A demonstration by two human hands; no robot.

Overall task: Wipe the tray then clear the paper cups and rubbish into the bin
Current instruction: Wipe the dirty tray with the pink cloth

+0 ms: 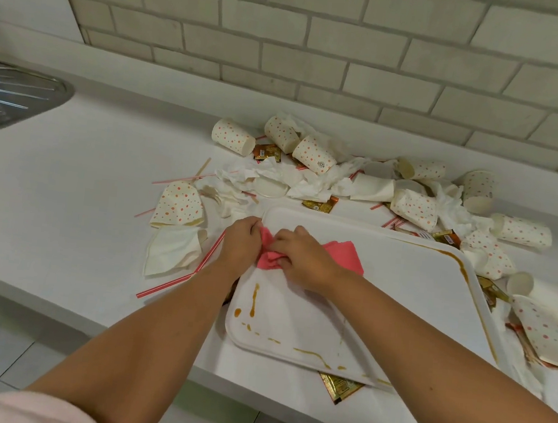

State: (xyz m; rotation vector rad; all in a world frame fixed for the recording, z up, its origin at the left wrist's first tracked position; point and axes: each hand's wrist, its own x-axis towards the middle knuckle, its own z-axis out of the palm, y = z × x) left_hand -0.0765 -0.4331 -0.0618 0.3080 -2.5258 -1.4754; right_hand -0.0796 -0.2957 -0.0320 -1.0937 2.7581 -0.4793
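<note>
Pink cloth (343, 256) lies bunched at the far left corner of the white tray (400, 293), held by both hands. The left hand (241, 242) pinches its left end. The right hand (303, 258) curls over the middle (fingertips apparently tucked into the folds). Brown sauce streaks (254, 300) mark the tray's near and right edges. Spotted paper cups (314, 154), crumpled napkins (307, 186), straws (174, 281) and sachets (318, 203) litter the counter (85, 173) around the tray.
</note>
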